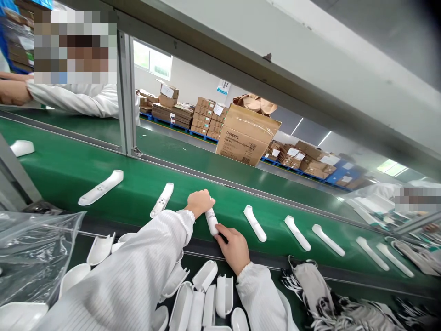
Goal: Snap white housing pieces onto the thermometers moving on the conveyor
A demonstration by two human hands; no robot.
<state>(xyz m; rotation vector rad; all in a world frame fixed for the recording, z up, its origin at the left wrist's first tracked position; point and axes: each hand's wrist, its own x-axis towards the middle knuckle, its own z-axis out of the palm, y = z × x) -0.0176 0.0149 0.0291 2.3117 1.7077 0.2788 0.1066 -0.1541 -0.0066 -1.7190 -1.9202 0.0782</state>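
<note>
A white handheld device point(212, 222) is between my two hands over the green belt point(138, 202). My left hand point(200, 202) is closed around its upper end. The thumb and fingers of my right hand point(234, 247) pinch its lower end. Another white device with small markings point(161, 200) lies on the belt just left of my left hand. To the right of my hands, a curved white device point(255, 223) rests on the belt. White plastic shells point(224, 295) lie loosely in front of me, below my hands.
Several more white devices line the belt. A clear plastic bag point(34, 253) lies at left, grey straps or cables point(317, 289) at lower right. A metal post point(127, 92) and overhead beam frame the belt. Across it stand a person in white point(93, 99) and a cardboard box point(246, 135).
</note>
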